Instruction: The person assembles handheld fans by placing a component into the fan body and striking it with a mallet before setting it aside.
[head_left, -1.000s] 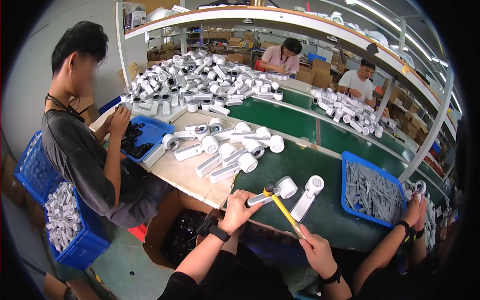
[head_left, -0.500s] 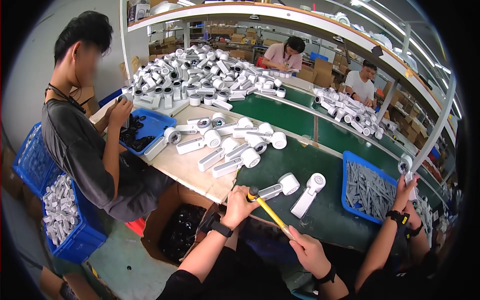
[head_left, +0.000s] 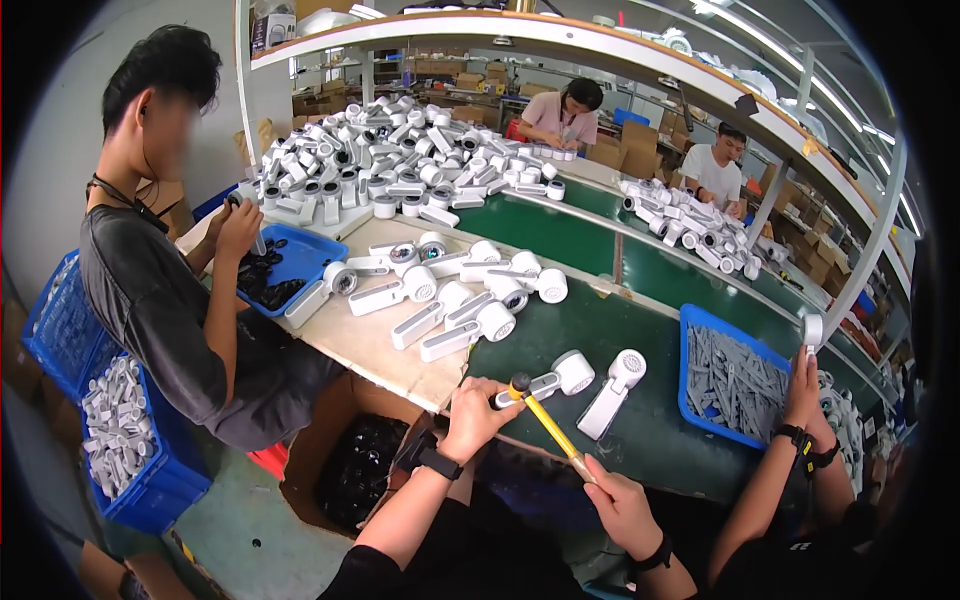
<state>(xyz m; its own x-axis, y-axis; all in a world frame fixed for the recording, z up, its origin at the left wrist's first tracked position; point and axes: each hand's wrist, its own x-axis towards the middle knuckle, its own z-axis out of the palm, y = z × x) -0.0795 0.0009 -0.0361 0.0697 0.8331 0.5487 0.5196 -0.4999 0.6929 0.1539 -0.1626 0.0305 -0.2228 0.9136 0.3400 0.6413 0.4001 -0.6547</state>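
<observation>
My left hand (head_left: 474, 416) grips the handle end of a white handheld fan (head_left: 573, 373), which lies on the green table with its round head pointing away to the right. My right hand (head_left: 624, 508) is closed round the yellow handle of a small hammer (head_left: 556, 437). The hammer's dark head is over the fan's handle, by my left fingers; whether it touches cannot be told. Just right of the held fan lies another white handheld fan (head_left: 612, 393), its grille facing up. Several more white fans (head_left: 496, 322) lie in a group on the pale board beyond my left hand.
A blue tray (head_left: 684, 375) of grey strips stands at the right, beside a co-worker's hands (head_left: 803, 395) holding a fan. Left sits a co-worker (head_left: 165, 290) by a blue tray (head_left: 325, 262) of black parts. An open carton (head_left: 300, 470) stands below the table edge. Fans are heaped behind.
The hammer head has shifted slightly to the right. The right co-worker's fan is turned more upright. The whole view has shifted a little; my grips are the same.
</observation>
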